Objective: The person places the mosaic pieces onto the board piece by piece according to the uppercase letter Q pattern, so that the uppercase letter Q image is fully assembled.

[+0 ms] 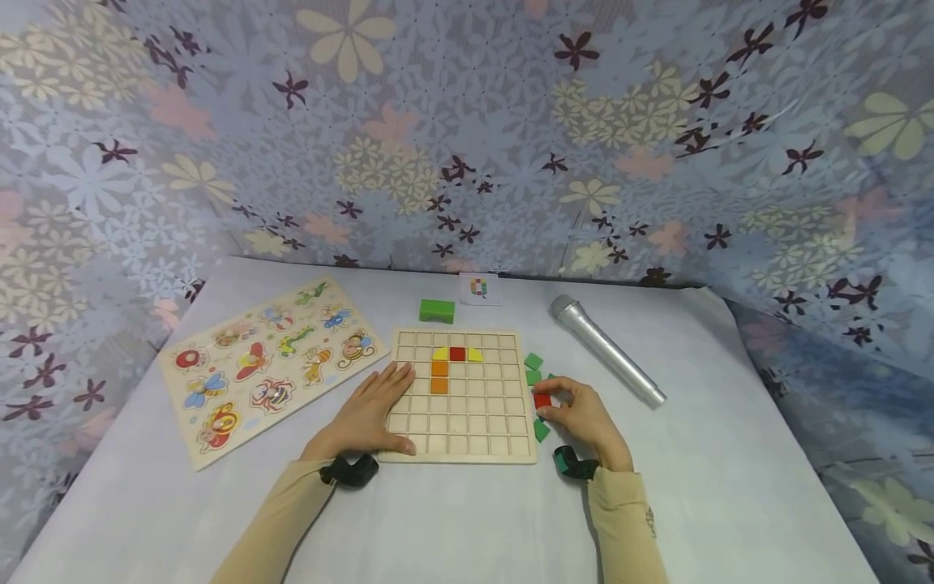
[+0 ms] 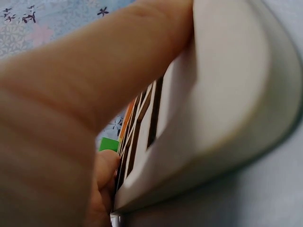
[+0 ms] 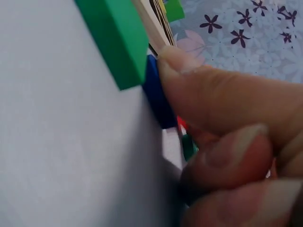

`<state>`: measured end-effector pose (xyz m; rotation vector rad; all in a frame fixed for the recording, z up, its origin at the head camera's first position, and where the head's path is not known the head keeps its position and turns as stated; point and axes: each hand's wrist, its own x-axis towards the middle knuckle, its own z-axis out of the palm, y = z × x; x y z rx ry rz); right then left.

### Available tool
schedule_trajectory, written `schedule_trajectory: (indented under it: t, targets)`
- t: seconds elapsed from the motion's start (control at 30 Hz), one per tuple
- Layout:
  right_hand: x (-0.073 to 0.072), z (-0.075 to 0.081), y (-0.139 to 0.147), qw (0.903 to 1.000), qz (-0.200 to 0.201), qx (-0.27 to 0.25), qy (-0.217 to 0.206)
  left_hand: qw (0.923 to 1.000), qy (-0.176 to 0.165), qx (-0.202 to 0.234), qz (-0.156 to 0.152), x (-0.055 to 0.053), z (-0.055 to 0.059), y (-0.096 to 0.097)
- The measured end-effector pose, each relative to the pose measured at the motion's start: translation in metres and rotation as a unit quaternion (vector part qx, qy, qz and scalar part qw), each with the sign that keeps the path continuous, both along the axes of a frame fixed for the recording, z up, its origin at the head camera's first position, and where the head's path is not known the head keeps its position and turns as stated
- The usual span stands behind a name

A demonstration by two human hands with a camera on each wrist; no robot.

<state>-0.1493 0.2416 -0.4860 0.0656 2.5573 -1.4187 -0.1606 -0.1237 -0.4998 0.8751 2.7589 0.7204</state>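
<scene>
My left hand [image 1: 375, 410] lies with spread, straight fingers on the left edge of a wooden grid board [image 1: 467, 454]; its thumb is near the front edge. Set in the grid are a red square [image 1: 457, 354], two yellow rounded pieces [image 1: 474, 355] and two orange squares [image 1: 439, 369]. Beside the board's right edge, my right hand [image 1: 584, 410] pinches a red square block [image 1: 542, 401] between thumb and forefinger. In the right wrist view a blue block [image 3: 158, 97] lies against the thumb, with a green block [image 3: 120, 47] next to it.
Several green pieces [image 1: 534, 362] lie along the board's right side. A silver microphone [image 1: 609, 349] is farther right. Behind the board are a green block [image 1: 437, 311] and a pattern card [image 1: 479, 289]. An insect puzzle board [image 1: 248, 345] lies at the left.
</scene>
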Motion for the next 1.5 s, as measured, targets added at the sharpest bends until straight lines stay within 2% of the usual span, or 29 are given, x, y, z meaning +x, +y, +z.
schedule_trajectory:
  t: [0.17,0.3,0.5,0.57,0.67,0.73,0.8,0.87,0.97,1.1,1.3,1.4,1.5]
  targets:
    - [-0.001,-0.002,-0.001,0.9998,0.007,-0.005,0.015,1.0000,-0.003,0.005,0.002,0.000,0.000,0.002]
    - [-0.003,-0.005,-0.002,0.9988,-0.034,-0.016,0.033,1.0000,0.000,0.003,0.001,-0.001,-0.001,0.002]
    - [-0.016,-0.007,-0.002,0.9910,-0.092,-0.095,0.021,1.0000,-0.003,0.007,0.002,-0.001,-0.002,0.000]
    - [-0.022,-0.005,-0.002,0.9845,-0.107,-0.138,0.010,0.9999,-0.002,0.010,0.003,0.000,-0.002,0.000]
    - [-0.028,-0.004,-0.010,0.9607,-0.128,-0.245,-0.020,0.9999,-0.009,0.010,-0.003,0.001,-0.003,0.001]
    - [-0.029,-0.003,-0.020,0.9433,-0.128,-0.303,-0.043,0.9998,-0.015,0.009,-0.009,0.002,-0.004,0.001]
    - [-0.029,-0.002,-0.033,0.9369,-0.107,-0.327,-0.064,0.9998,-0.017,0.008,-0.011,0.003,-0.004,0.001]
    - [-0.029,-0.001,-0.047,0.9451,-0.077,-0.310,-0.069,0.9999,-0.011,0.008,-0.010,0.003,-0.004,0.001]
    - [-0.030,0.002,-0.066,0.9665,-0.048,-0.247,-0.052,1.0000,-0.003,0.007,-0.003,0.001,-0.003,-0.001]
    - [-0.027,0.003,-0.087,0.9845,-0.038,-0.169,-0.026,1.0000,-0.005,0.006,0.001,0.000,-0.001,-0.001]
    - [-0.019,-0.002,-0.109,0.9956,0.025,-0.086,0.027,0.9999,-0.014,0.009,0.001,0.000,0.002,0.000]
    - [-0.016,-0.001,-0.115,0.9968,0.043,-0.029,0.061,0.9999,-0.013,0.010,0.003,0.000,0.002,0.000]
    - [-0.014,0.001,-0.118,0.9936,0.059,0.035,0.089,0.9999,-0.011,0.008,0.003,0.001,0.001,0.000]
